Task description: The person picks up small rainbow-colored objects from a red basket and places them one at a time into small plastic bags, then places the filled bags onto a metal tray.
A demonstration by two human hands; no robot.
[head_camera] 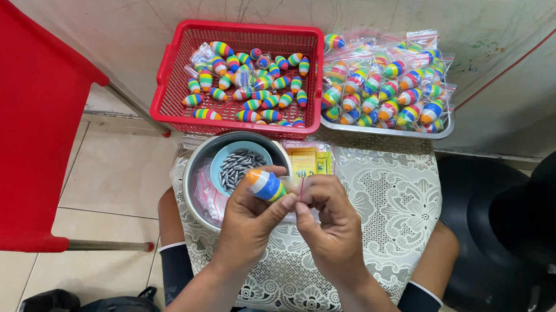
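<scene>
At frame centre the left hand (251,221) pinches a striped float (265,185) while right hand (328,221) fingers grip a clear bag's (300,206) mouth, keeping it open.

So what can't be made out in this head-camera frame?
- What the right hand pinches: too thin and clear, partly hidden by its fingers.
- The underside of the striped float: wrapped by the left hand.
- The small dark pieces in the blue dish: too small.
- The yellow packets: partly covered by both hands.
</scene>
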